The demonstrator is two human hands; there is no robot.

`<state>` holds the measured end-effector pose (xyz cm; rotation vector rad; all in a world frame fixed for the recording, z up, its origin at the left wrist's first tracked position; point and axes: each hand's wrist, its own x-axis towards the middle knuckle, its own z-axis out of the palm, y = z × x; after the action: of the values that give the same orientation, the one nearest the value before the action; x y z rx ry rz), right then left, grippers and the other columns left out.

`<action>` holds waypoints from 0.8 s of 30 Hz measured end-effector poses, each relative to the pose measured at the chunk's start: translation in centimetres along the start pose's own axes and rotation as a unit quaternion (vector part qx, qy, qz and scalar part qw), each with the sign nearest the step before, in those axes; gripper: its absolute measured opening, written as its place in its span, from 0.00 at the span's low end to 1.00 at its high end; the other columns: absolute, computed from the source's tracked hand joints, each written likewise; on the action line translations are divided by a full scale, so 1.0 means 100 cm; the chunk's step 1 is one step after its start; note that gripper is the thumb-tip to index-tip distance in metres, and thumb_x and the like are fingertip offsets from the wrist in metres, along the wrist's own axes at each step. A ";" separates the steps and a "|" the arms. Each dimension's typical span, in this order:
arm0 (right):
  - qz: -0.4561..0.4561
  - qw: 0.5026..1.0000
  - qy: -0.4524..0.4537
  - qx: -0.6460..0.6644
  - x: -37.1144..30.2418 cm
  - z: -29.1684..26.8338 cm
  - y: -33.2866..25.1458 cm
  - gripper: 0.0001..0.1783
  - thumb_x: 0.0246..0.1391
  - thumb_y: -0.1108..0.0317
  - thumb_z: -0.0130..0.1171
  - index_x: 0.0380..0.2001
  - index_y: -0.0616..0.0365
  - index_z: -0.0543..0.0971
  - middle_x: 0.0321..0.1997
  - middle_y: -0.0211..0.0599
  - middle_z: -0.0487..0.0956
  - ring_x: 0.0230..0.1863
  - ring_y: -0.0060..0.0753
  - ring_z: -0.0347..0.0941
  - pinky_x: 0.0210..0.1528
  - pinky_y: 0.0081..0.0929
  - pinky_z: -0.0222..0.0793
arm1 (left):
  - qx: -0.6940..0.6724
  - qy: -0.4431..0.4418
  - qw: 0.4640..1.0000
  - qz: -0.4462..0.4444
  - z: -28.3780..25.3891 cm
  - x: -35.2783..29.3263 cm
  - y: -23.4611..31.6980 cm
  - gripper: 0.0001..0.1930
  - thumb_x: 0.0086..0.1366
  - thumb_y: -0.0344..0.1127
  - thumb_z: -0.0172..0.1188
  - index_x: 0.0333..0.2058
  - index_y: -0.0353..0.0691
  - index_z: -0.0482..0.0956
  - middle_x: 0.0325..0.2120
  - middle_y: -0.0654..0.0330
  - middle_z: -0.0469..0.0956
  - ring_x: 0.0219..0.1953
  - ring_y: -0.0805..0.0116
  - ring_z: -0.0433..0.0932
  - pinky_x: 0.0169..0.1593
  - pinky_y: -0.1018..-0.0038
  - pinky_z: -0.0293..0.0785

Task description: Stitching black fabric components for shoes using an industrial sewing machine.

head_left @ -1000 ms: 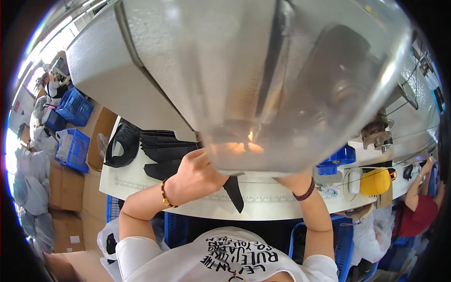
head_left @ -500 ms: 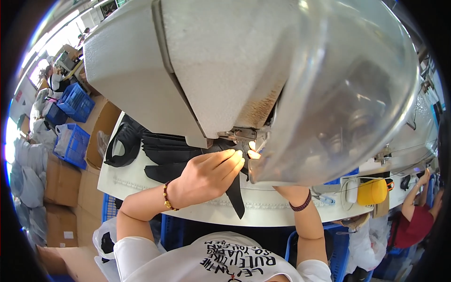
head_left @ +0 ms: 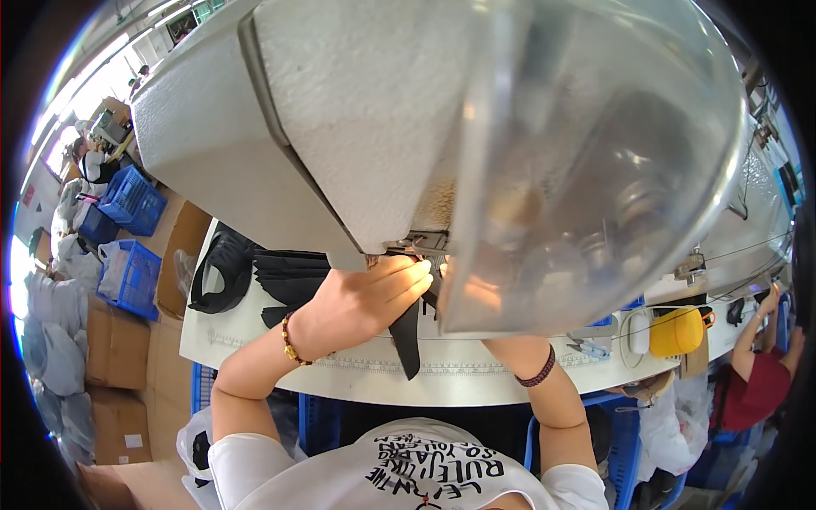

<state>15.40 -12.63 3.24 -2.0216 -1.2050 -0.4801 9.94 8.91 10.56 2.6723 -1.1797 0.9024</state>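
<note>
A white sewing machine point(head_left: 340, 119) fills the upper middle, its presser foot area point(head_left: 421, 244) low over the table. My left hand point(head_left: 361, 302) is closed there, fingers pressed together on a black fabric strip point(head_left: 406, 340) whose tail hangs toward me. Opposite it, my right hand point(head_left: 476, 289) is close to the same fabric; the clear cover point(head_left: 586, 195) blurs most of it, so its grip cannot be made out. Several black fabric pieces point(head_left: 285, 274) lie fanned beside my left hand. Farther left rests a curved black band point(head_left: 223, 276).
The white table point(head_left: 255, 340) has a ruler strip point(head_left: 459, 368) along its near edge. A yellow container point(head_left: 677, 337) and small snips point(head_left: 589, 347) are at the right. Blue crates point(head_left: 136, 276) and cardboard boxes point(head_left: 126, 340) stand on the left floor. Another person point(head_left: 752, 382) works at far right.
My left hand has shifted slightly left and up, farther under the machine head. The hanging strip has moved left with it. The whole view has tilted a little.
</note>
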 end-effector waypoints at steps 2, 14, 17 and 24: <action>0.004 0.988 -0.052 -0.143 -0.006 0.011 0.000 0.14 0.38 0.75 0.57 0.34 0.52 0.78 0.35 0.39 0.77 0.33 0.40 0.75 0.34 0.33 0.73 | -0.002 -0.015 1.000 0.002 -0.003 -0.002 -0.003 0.16 0.45 0.26 0.56 0.37 0.36 0.77 0.39 0.63 0.75 0.40 0.70 0.76 0.32 0.79 0.76; 0.005 0.971 -0.071 -0.230 0.002 0.002 -0.030 0.06 0.35 0.74 0.52 0.23 0.54 0.74 0.28 0.38 0.73 0.26 0.35 0.71 0.23 0.29 0.67 | -0.044 -0.043 0.998 0.027 -0.017 0.005 -0.019 0.16 0.50 0.30 0.55 0.40 0.39 0.77 0.31 0.65 0.72 0.33 0.69 0.75 0.33 0.73 0.73; -0.045 0.955 -0.033 -0.292 0.005 -0.001 -0.031 0.07 0.35 0.74 0.52 0.24 0.55 0.74 0.29 0.39 0.72 0.26 0.36 0.70 0.21 0.30 0.66 | -0.051 -0.041 0.997 0.035 -0.012 0.001 -0.022 0.16 0.49 0.31 0.57 0.40 0.39 0.77 0.31 0.65 0.72 0.33 0.68 0.75 0.33 0.73 0.72; -0.089 0.937 -0.006 -0.338 0.011 -0.004 -0.035 0.16 0.36 0.74 0.52 0.35 0.61 0.75 0.35 0.43 0.74 0.38 0.44 0.71 0.38 0.41 0.68 | -0.077 -0.081 0.994 -0.008 -0.009 -0.003 -0.027 0.21 0.45 0.30 0.62 0.42 0.39 0.75 0.35 0.63 0.74 0.33 0.64 0.75 0.35 0.71 0.72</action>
<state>12.88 -11.22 5.59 -2.4816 -1.3581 -1.0939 11.29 11.28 11.54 2.6661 -1.2039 0.5751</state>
